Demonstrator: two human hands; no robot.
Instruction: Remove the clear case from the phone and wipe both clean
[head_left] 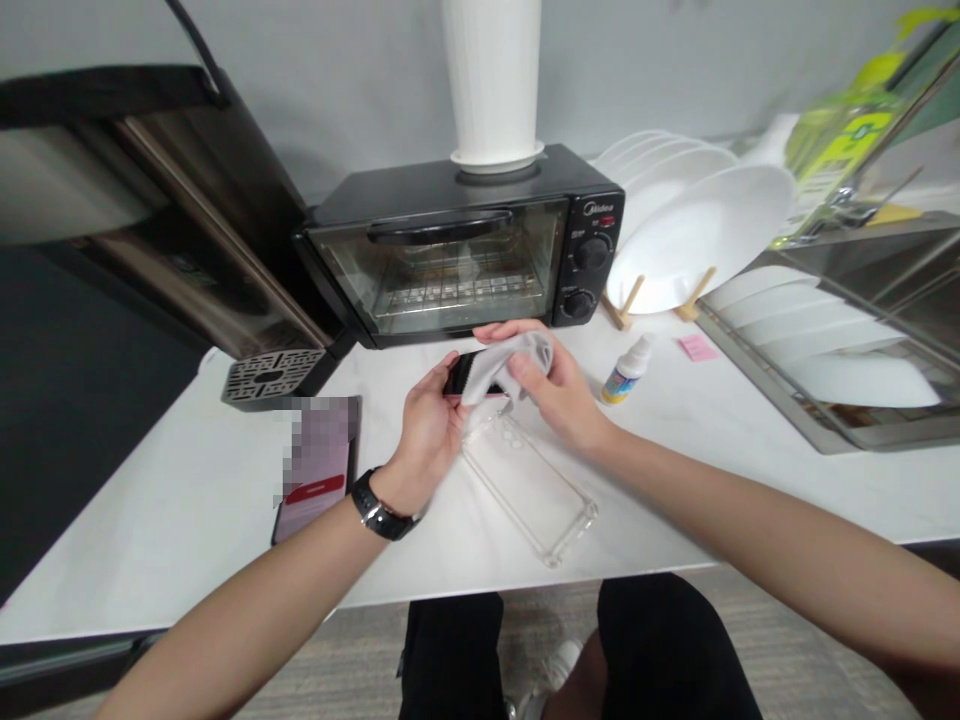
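Note:
A dark phone [463,374] lies across my left hand [431,425], whose fingers are closed around its lower side. Over the phone's right part hangs a light grey cloth [491,368], pinched in my right hand [551,385] between thumb and fingers. Just below both hands, a clear phone case [529,485] rests on the white counter. A small white spray bottle [628,372] with a blue and yellow label stands to the right of my right hand. Left of my watch-wearing wrist, a second phone or tablet [319,470] lies with its screen lit.
Behind my hands is a black toaster oven [450,250] with a white container [493,80] on top. A dark metallic appliance [217,220] stands left. White plates [697,230] in a wooden rack, a pink note [698,347] and a sink [832,400] with dishes are right.

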